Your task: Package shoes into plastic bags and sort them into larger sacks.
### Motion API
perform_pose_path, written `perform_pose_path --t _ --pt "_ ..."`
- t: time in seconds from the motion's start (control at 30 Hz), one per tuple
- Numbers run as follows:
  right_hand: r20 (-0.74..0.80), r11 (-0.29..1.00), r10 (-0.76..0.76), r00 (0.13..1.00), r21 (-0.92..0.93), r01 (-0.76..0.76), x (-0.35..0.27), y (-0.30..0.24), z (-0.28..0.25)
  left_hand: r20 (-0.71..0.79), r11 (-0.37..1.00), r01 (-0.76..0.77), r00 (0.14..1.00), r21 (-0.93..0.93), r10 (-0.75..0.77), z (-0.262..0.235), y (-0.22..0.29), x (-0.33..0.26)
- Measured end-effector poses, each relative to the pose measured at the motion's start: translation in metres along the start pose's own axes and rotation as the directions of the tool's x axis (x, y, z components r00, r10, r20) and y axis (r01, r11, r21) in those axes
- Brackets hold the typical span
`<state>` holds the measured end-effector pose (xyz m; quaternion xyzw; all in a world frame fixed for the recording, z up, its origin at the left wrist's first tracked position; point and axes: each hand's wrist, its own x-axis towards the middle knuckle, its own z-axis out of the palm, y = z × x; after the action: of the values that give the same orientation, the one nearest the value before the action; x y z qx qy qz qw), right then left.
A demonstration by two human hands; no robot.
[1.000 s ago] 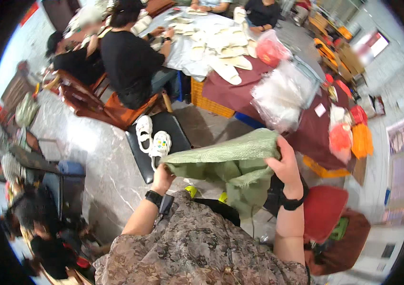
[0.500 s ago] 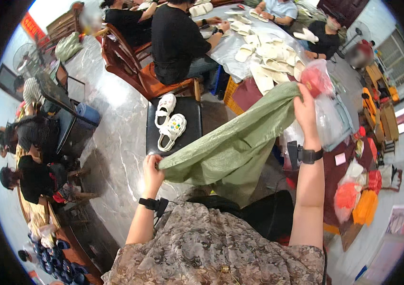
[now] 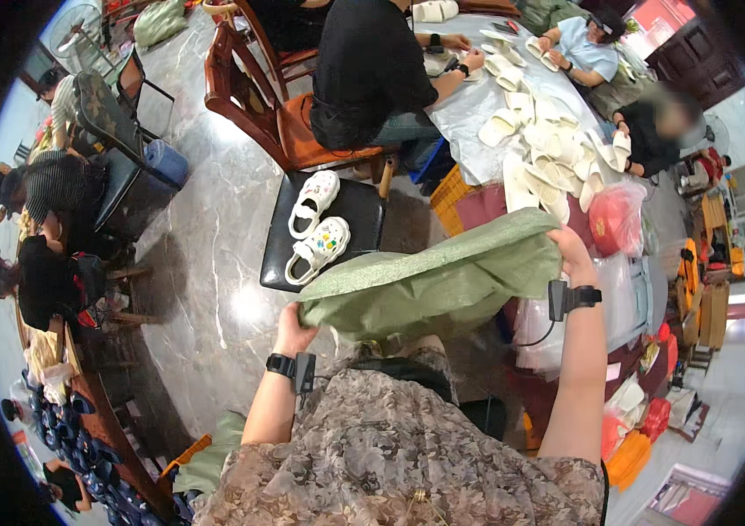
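Note:
A green woven sack is stretched sideways in front of me between both hands. My left hand grips its left end, the fingers partly hidden behind the cloth. At the opposite end my right hand is closed on the upper corner. Just beyond the sack's left end, a pair of white clogs with colourful decorations rests on a black stool seat. Each of my wrists carries a black strapped device.
Ahead right, a table bears a heap of cream slippers, with several people seated around it. A red plastic bag lies on its near side. A wooden chair stands beyond the stool. More people sit at far left.
The sack's right end has come down and nearer, so the sack now hangs more level. My view has shifted, bringing another green sack into sight at lower left.

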<state>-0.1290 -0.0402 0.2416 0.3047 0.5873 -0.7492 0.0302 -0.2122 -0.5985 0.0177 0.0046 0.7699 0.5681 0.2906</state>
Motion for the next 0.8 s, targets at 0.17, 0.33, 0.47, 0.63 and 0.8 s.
perform_pose_path --t 0.17,0.33,0.47,0.63,0.8 --pt "-0.022 0.609 -0.324 0.946 -0.769 0.191 0.082 0.005 -0.061 -0.194 0.926 0.272 0.925 -0.262 -0.326 0.007 0.038 -0.004" --pt "0.091 0.573 -0.041 0.995 -0.814 0.098 0.174 -0.007 -0.062 -0.251 0.803 0.365 0.928 0.471 -0.275 0.034 0.053 -0.035" --pt "0.103 0.481 0.044 0.994 -0.874 0.069 0.238 -0.016 -0.008 -0.201 0.844 0.383 0.922 0.374 -0.330 0.075 0.026 -0.062" --pt "0.270 0.286 0.031 0.962 -0.925 0.250 0.364 0.045 -0.019 -0.001 0.809 0.126 0.988 0.574 -0.154 0.149 -0.018 -0.059" --pt "0.224 0.394 0.093 0.970 -0.903 0.171 0.402 0.022 0.055 -0.387 0.802 0.418 0.886 0.428 -0.255 0.187 0.013 -0.042"
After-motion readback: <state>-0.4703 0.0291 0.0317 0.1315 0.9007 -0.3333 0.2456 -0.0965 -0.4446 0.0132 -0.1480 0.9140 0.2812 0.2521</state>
